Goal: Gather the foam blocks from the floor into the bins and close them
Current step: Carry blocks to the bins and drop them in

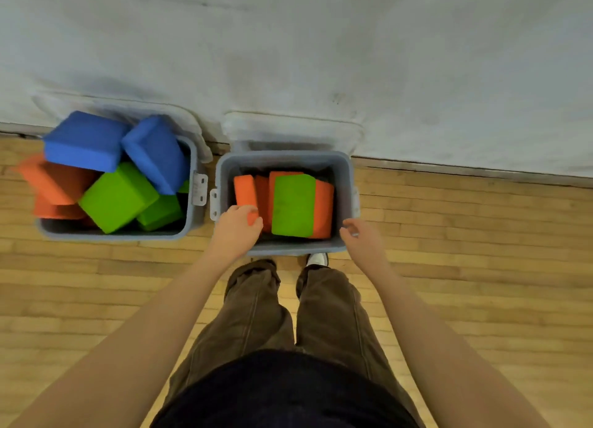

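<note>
Orange block under left fingers

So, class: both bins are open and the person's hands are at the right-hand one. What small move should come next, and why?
Probably push the orange block down and let go. The left hand grips its near end inside the right bin, where it stands beside other upright blocks. The right hand hovers open at the rim. Both lids look open against the wall, so closing comes later.
</note>
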